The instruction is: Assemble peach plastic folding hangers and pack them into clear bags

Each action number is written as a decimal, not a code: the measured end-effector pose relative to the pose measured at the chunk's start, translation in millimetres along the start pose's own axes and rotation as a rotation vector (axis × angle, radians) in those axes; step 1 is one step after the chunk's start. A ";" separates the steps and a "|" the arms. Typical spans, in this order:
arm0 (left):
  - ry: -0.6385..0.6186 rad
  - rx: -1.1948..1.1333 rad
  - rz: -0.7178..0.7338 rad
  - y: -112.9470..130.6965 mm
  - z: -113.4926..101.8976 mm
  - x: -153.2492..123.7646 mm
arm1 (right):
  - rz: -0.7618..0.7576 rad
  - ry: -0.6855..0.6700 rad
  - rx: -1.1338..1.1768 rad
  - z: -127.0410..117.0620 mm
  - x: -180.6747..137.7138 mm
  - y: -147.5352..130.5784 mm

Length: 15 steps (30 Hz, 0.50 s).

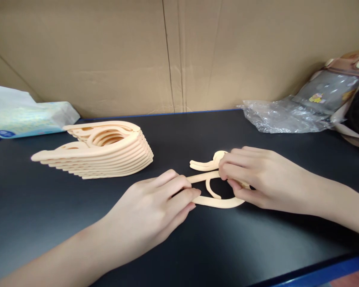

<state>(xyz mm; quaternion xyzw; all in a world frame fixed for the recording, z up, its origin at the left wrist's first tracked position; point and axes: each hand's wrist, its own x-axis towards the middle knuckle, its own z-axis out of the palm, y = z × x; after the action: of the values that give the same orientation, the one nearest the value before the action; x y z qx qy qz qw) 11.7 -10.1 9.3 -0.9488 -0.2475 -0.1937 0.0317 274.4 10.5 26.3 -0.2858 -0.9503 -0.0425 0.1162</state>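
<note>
A cream plastic folding clothes hanger [219,203] lies low over the black tabletop, a curved hook-like piece [211,189] inside its loop. My left hand [158,203] is closed around the left end of this hanger. At the other end, my right hand [254,177] pinches the hanger, its fingertips partly hiding that end. Just behind it, small curved cream pieces [205,165] rest on the table, their right end partly behind my right fingers. To the left stands a neat stack of matching folded hangers [116,159].
A pack of tissues [48,117] sits at the back left. Crumpled clear plastic wrap [281,115] and a transparent bag with brown trim [326,89] lie at the back right. A cardboard wall [122,59] rises behind the black table [167,255], which has a blue edge.
</note>
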 end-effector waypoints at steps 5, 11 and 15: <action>0.003 -0.014 0.018 -0.2 0.8 -2.0 | 0.037 -0.035 0.019 -1.7 -2.5 3.8; -0.025 -0.075 0.008 0.3 1.5 -2.1 | 0.038 -0.045 -0.002 -2.0 -4.6 8.0; -0.014 -0.095 -0.007 0.5 1.2 -0.5 | 0.043 -0.048 -0.009 -2.6 -5.8 10.0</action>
<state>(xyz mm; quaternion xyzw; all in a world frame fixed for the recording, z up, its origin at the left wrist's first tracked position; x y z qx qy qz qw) 11.9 -10.6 8.0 -0.9497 -0.2414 -0.1989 -0.0159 285.1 15.3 27.6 -0.3078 -0.9462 -0.0373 0.0930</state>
